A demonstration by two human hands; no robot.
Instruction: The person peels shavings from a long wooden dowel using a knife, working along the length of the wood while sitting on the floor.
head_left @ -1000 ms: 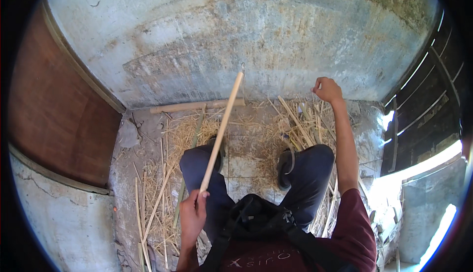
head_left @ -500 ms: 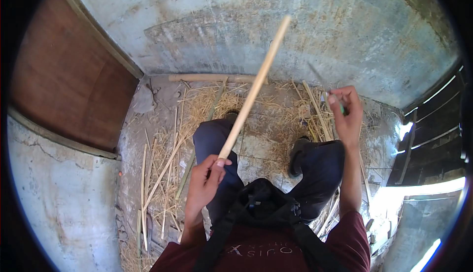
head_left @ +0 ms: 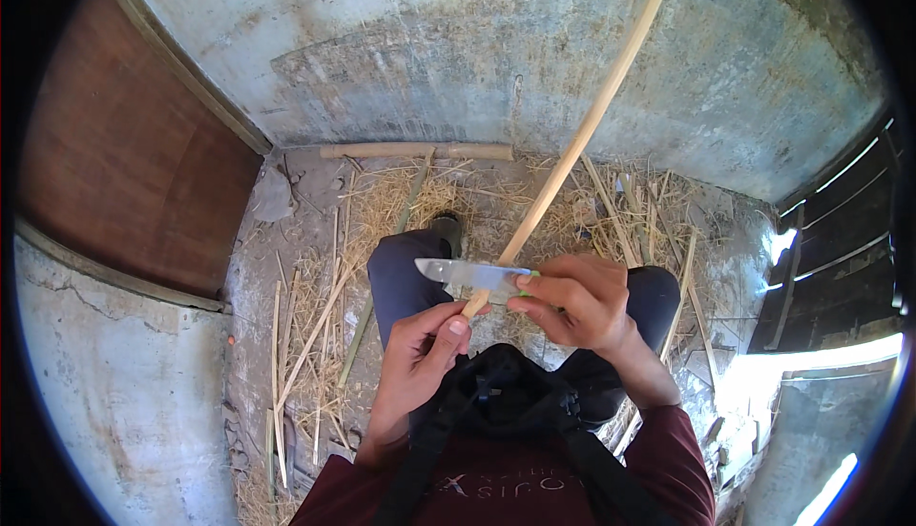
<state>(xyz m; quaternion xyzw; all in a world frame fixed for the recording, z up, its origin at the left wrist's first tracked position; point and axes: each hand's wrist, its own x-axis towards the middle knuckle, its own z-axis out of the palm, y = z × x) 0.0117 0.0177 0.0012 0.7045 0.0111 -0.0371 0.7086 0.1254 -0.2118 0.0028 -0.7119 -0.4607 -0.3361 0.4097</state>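
A straw-littered concrete floor [head_left: 286, 268] meets a stained grey wall [head_left: 458, 59], with a brown door [head_left: 114, 173] at left. The left hand [head_left: 420, 354] pinches the near end of 1 long pale stick [head_left: 582, 135] that slants up toward the wall. The right hand [head_left: 577, 302] is closed on a knife [head_left: 468, 275], its blade laid across the stick above the knees.

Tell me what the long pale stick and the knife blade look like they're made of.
The long pale stick looks like peeled wood or cane: smooth, tan, matte, no bark. The knife blade looks like bare metal, grey and reflective. Its handle is hidden in the right hand, a green bit showing.
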